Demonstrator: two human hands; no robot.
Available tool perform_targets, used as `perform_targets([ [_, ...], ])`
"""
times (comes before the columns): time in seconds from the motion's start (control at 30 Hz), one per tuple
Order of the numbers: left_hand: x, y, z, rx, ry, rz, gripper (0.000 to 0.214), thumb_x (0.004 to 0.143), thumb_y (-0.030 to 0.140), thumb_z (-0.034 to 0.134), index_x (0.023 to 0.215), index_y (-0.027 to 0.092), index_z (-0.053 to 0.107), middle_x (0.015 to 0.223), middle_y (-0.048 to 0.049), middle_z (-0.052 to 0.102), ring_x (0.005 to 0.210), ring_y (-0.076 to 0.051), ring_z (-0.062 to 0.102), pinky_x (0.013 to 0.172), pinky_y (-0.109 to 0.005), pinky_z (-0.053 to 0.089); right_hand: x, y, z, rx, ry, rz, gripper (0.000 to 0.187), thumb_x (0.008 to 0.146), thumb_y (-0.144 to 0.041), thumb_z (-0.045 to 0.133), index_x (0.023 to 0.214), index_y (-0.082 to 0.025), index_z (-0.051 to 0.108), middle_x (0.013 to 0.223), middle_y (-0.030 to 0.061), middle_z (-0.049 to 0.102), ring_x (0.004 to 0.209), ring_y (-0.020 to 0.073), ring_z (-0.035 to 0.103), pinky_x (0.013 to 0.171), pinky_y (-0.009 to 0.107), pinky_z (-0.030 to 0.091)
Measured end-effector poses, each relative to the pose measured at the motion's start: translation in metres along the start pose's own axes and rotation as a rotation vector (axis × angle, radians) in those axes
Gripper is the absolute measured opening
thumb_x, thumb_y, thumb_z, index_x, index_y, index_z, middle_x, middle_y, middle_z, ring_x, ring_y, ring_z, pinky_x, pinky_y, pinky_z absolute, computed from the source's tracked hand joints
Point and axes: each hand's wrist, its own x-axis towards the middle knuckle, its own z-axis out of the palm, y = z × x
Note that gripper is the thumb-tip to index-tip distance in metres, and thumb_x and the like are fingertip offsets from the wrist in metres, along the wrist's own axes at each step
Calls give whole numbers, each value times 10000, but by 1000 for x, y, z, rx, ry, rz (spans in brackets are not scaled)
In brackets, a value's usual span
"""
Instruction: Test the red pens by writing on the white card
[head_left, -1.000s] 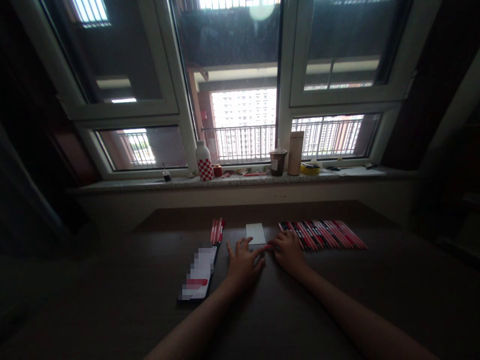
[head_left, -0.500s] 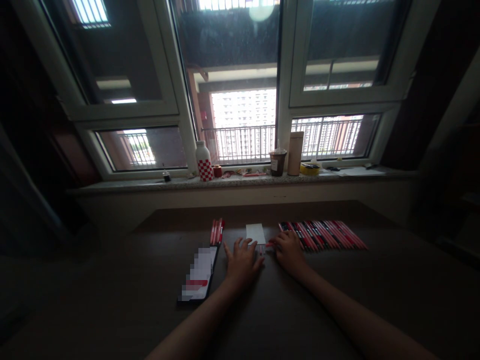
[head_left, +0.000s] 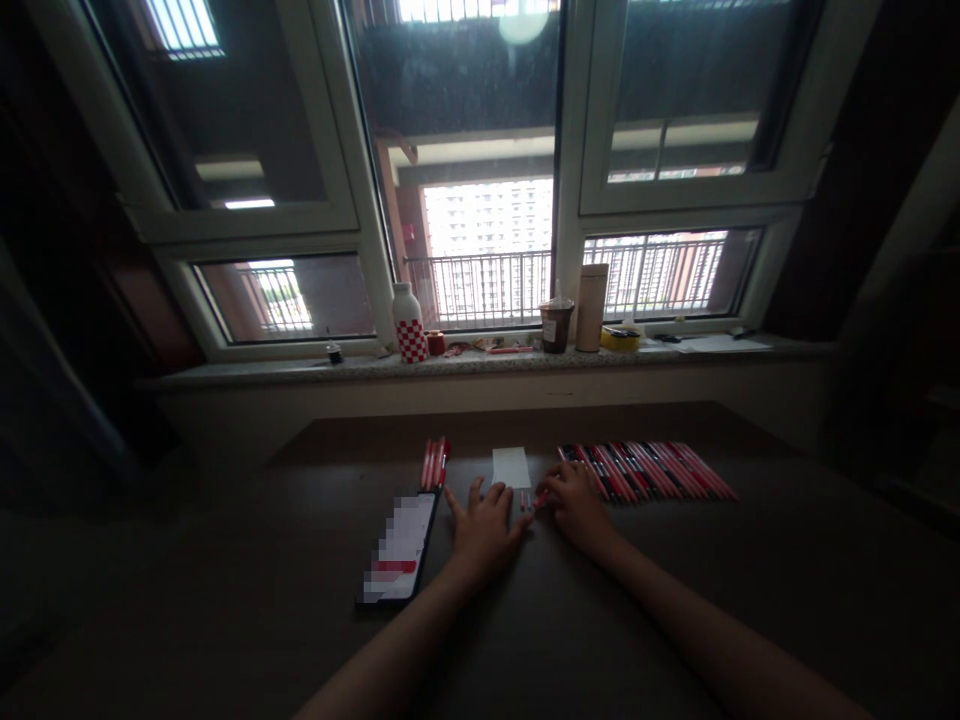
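Both my hands rest on a dark table (head_left: pixel 600 620) below a window. My left hand (head_left: pixel 484 525) lies with fingers spread, just left of a small red pen part (head_left: pixel 525 500) standing between the hands. My right hand (head_left: pixel 576 503) is curled, its fingertips pinched on a red pen (head_left: pixel 541 494) at the left end of a row of several red and black pens (head_left: pixel 649 470). A white card (head_left: pixel 511 466) lies just beyond my hands. A few red pens (head_left: pixel 434 463) lie to the left, above a phone (head_left: pixel 399 545).
The stone window sill (head_left: pixel 480 362) behind the table holds a red-checked white bottle (head_left: pixel 409 322), a dark drink cup (head_left: pixel 556 323), a tall beige flask (head_left: pixel 592 292), a yellow tape roll (head_left: pixel 620 338) and papers (head_left: pixel 712 343).
My left hand has drawn slightly left and away from my right hand, uncovering the small red piece between them. My right hand stayed beside the pen row.
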Motion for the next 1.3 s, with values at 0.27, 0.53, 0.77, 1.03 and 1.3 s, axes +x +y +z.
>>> perform_targets([
  [0.27, 1, -2, 3, -12, 15, -3, 560, 891, 613, 272, 1313, 316, 489, 1403, -45, 489, 1379, -335, 252, 1026, -767, -43, 0, -1, -2, 36, -42, -24, 213, 748, -58, 617, 802, -243, 708, 1001, 43, 605, 1031, 235, 478, 921, 377, 313],
  [0.53, 1, -2, 6, -66, 71, 9, 498, 887, 592, 347, 1269, 325, 524, 1388, -38, 506, 1358, -325, 281, 1021, -763, -60, -1, -2, -4, 93, -83, -30, 267, 739, -27, 574, 833, -236, 711, 970, 37, 633, 998, 199, 553, 968, 391, 290],
  [0.77, -1, 1, -1, 26, 222, -108, 348, 901, 415, 435, 1191, 291, 581, 1281, -82, 558, 1250, -302, 392, 1060, -703, 93, -2, -3, -5, 36, -59, -19, 248, 745, -67, 585, 832, -261, 714, 937, 16, 678, 1031, 232, 512, 975, 417, 253],
  [1.03, -3, 0, -6, 96, 245, -179, 288, 881, 270, 452, 1116, 283, 619, 1043, -62, 601, 1074, -257, 478, 1058, -610, 184, -3, -4, -4, 83, -42, -61, 238, 748, -74, 596, 826, -267, 712, 882, -5, 698, 1002, 221, 493, 963, 397, 263],
  [1.3, -3, 0, -9, 100, 204, -193, 294, 897, 265, 409, 1085, 266, 635, 1000, -65, 615, 1027, -252, 483, 1048, -571, 201, -3, -4, -4, 62, -51, -87, 297, 753, -40, 568, 883, -268, 708, 895, 10, 681, 1010, 222, 491, 967, 396, 287],
])
